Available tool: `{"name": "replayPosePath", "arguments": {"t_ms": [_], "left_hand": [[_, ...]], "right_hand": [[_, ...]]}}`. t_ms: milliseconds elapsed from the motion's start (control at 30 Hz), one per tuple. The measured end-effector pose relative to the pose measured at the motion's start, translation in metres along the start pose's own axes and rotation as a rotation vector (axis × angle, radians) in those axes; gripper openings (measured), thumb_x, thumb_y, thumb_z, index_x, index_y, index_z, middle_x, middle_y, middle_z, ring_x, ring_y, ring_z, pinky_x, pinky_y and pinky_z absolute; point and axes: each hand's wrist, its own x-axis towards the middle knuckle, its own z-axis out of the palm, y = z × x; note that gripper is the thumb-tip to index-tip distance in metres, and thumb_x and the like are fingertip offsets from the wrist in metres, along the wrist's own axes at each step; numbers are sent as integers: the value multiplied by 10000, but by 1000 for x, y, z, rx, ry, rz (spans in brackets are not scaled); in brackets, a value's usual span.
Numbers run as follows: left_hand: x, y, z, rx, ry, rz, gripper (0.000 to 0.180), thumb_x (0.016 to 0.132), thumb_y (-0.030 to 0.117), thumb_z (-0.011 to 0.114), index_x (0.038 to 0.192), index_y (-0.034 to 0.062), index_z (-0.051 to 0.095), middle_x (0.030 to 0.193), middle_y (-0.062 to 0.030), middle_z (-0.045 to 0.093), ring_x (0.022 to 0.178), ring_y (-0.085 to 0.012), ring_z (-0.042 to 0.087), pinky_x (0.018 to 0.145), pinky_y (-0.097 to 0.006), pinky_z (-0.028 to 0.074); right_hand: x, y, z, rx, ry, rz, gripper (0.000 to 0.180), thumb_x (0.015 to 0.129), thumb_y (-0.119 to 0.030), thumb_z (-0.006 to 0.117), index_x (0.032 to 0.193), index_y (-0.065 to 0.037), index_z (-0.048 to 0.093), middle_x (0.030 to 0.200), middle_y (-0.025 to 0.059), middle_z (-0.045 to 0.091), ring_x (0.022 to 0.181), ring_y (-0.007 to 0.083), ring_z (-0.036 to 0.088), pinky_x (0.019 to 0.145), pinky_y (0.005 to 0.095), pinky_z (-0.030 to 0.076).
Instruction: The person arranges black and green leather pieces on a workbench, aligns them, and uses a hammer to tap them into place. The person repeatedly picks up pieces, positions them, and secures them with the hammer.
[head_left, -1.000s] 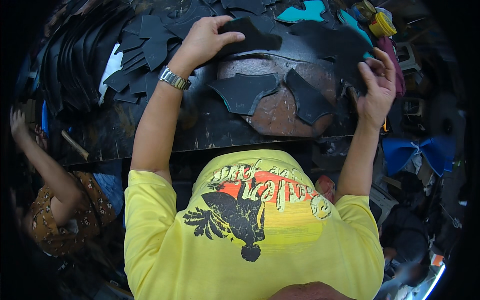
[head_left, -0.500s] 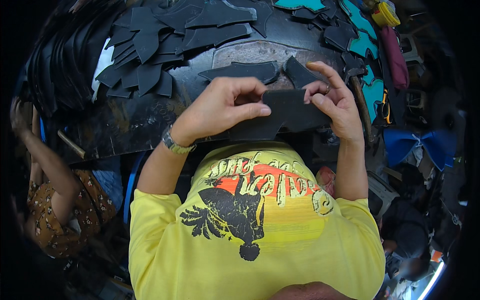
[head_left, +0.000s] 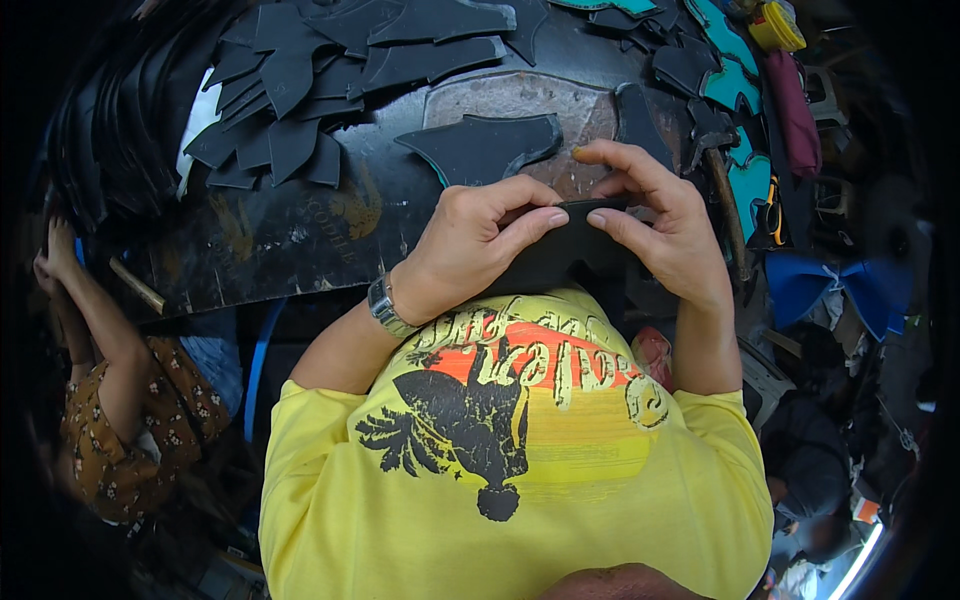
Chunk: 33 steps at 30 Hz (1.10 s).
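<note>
A black cut piece [head_left: 548, 252] is held just above the table's near edge, in front of the yellow shirt [head_left: 580, 470], pinched at its upper edge by the left hand [head_left: 478, 232] and right hand [head_left: 672, 238]. Beyond lies a worn brown slab [head_left: 580, 105] on the dark, scuffed table [head_left: 205, 272]; a co-worker [head_left: 150, 430] is at left.

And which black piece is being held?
The black piece pinched by the left hand and right hand; the other black pieces rest on the table.

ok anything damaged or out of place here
The black table is scuffed along its front edge, and the pile of black pieces lies at mixed angles, unlike the neat row at left. No spill shows.
</note>
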Motion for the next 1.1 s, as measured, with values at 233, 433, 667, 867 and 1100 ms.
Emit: {"name": "replayPosePath", "arguments": {"t_ms": [233, 433, 667, 867, 1100], "left_hand": [[11, 1, 0, 633, 178, 387, 214, 889, 164, 782, 1077, 66, 753, 958, -88, 722, 817, -279, 693, 741, -348, 554], [28, -13, -19, 631, 326, 349, 454, 913, 261, 761, 1335, 122, 669, 1282, -141, 658, 1181, -351, 631, 1023, -427, 494], [30, -30, -41, 614, -118, 354, 315, 883, 140, 764, 1195, 103, 740, 1321, -87, 651, 1286, -315, 557, 1125, -483, 404], [17, -14, -34, 887, 22, 403, 311, 880, 94, 756, 1190, 103, 732, 1202, -70, 652, 1131, -291, 613, 1035, -470, 450], [15, -8, -34, 421, -19, 148, 230, 1026, 209, 605, 1156, 44, 696, 1059, -133, 680, 973, -318, 651, 888, -414, 512]], "right_hand": [[2, 2, 35, -92, 277, -8, 489, 868, 55, 700, 1335, -69, 623, 987, 32, 669, 818, 91, 606, 717, 250, 492], [-1, 11, -9, 58, 297, -40, 357, 886, 61, 675, 1237, -6, 689, 1112, 47, 724, 992, 97, 633, 898, 245, 513], [7, 25, -37, 244, 136, 144, 313, 869, 33, 729, 1178, -17, 718, 1109, 3, 707, 1038, 92, 638, 935, 243, 506], [13, 38, -53, 254, 101, 117, 298, 866, 15, 738, 1162, -20, 724, 1110, 19, 719, 1043, 111, 655, 962, 259, 502], [10, 7, -47, 337, 209, 26, 289, 858, 8, 762, 1144, -19, 728, 1095, 13, 714, 1046, 110, 649, 937, 255, 513]]}}
